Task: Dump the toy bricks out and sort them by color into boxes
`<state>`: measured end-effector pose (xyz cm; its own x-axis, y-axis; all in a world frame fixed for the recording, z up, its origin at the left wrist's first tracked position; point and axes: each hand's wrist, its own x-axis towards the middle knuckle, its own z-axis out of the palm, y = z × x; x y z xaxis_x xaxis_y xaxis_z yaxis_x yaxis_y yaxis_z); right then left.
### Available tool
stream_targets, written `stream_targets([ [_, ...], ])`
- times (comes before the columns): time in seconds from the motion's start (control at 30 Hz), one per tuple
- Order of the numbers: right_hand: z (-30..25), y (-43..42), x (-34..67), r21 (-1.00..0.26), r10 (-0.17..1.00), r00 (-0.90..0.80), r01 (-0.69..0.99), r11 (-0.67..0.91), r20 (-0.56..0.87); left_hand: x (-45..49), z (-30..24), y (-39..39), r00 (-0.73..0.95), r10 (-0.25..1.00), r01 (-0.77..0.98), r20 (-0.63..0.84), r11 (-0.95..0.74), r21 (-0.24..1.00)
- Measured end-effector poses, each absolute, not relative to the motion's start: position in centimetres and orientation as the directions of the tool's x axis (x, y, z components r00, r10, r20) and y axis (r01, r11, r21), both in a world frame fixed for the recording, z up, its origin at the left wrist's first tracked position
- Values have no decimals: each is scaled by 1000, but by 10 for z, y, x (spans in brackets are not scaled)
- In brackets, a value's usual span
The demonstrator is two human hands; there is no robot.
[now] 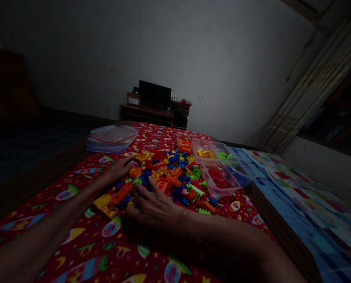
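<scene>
Toy building bricks in yellow, orange, red, blue and green form a loose pile on a red patterned cloth. My left hand rests along the pile's left side, fingers stretched out towards the yellow and orange bricks. At the near edge, my right hand reaches over the bricks with its fingers apart, and no brick shows in its grip. Just left of it lie a long orange brick and a yellow brick. The undersides of both hands are hidden.
Right of the pile stand clear plastic containers with sorted bricks: orange bricks, yellow bricks, green bricks and red bricks. Stacked clear lids lie at the far left. A dark wooden edge borders the cloth on the right.
</scene>
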<state>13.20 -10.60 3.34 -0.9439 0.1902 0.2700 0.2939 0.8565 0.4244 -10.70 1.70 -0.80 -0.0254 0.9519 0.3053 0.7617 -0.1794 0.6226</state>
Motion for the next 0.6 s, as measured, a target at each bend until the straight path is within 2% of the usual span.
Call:
stream_targets([
  [0.17,40,-66,147,328,415,-851,512,794,323,-108,-7,18,27,962,723,273,-208,659],
  [0.27,50,-40,158,221,541,-776,618,754,325,-104,-6,23,26,964,714,265,-204,670],
  [0.33,60,-26,169,80,607,-712,669,739,351,-99,-5,26,43,963,720,266,-215,660],
  [0.5,79,-3,206,-445,765,-410,636,630,496,-87,3,26,141,926,773,350,-324,545],
  [0.53,82,1,214,-509,797,-344,629,588,496,-85,5,25,165,917,784,363,-345,516],
  [0.6,85,7,233,-562,857,-252,666,491,450,-83,8,24,188,903,800,385,-369,473],
])
